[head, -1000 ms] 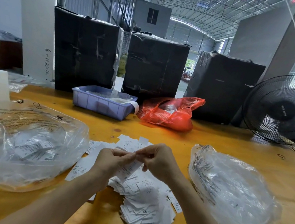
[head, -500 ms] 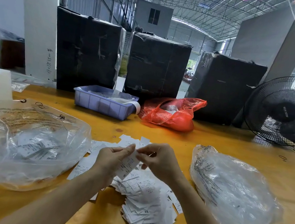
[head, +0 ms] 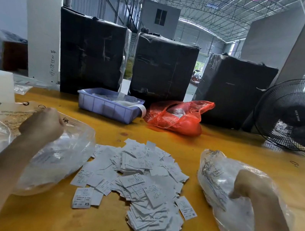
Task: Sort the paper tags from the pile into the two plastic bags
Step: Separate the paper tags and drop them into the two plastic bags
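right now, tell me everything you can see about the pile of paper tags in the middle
The pile of paper tags is a loose heap of small white rectangular slips with fine black print; a few show size marks such as XS and M. The tags overlap at all angles, flat on the yellow table, between the two clear plastic bags. Its left edge lies close against the left bag. Neither hand touches it.

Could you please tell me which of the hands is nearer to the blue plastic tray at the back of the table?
Left. The left hand is over the left bag, just left of the tray; the right hand is far right.
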Motion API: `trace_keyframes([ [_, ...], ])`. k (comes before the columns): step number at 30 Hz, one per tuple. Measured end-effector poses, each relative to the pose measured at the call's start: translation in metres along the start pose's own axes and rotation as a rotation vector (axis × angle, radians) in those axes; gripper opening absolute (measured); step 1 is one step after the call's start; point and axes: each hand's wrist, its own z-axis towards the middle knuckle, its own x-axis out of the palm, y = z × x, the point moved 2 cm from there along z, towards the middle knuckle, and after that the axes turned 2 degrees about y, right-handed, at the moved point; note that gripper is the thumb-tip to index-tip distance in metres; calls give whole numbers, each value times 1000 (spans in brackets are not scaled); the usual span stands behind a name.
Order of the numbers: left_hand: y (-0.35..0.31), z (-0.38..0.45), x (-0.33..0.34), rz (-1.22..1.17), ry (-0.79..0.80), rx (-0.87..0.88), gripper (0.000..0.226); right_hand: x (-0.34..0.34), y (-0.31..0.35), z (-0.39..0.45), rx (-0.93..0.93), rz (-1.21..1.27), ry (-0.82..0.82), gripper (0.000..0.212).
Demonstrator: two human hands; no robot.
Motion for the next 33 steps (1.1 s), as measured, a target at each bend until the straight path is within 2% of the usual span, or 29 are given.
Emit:
trace_keyframes([
  [3, 20, 4, 13, 67, 31, -51, 13, 12, -6, 14, 7, 92, -42, 44],
  [7, 21, 1, 15, 1, 89, -46, 20, 20, -9, 28, 12, 139, -157, 17],
  [10, 19, 1, 10, -25, 110, -46, 26, 24, -9, 33, -8, 122, -181, 8],
  [15, 22, 0, 6, 56, 53, -76, 23, 20, -9, 31, 12, 128, -194, 5],
  [17, 21, -1, 7, 126, 33, -90, 19, 16, -8, 29, -1, 167, -173, 15],
  [20, 9, -3, 6, 254, 27, -136, 22, 0, 2, 18, -63, 359, -148, 14],
  [23, -19, -14, -2, 337, -62, -98, 28, -26, 28, -7, -239, 657, -305, 8],
  [24, -32, -19, -3, 316, -119, -4, 28, -34, 40, -20, -335, 844, -282, 12],
  [26, -61, -37, -3, 33, -182, 323, 27, -41, 71, -49, -505, 1226, -5, 23],
  [27, -75, -50, -2, -206, -123, 473, 26, -39, 86, -61, -567, 1332, 150, 27],
  [28, -89, -63, 1, -424, 19, 559, 27, -36, 99, -70, -614, 1376, 267, 28],
  [29, -101, -77, 7, -615, 221, 573, 34, -31, 110, -77, -653, 1378, 339, 26],
  [31, -117, -100, 24, -895, 629, 425, 50, -19, 126, -83, -693, 1352, 389, 14],
  [33, -121, -112, 42, -1013, 864, 233, 58, -7, 135, -82, -686, 1355, 392, 12],
])
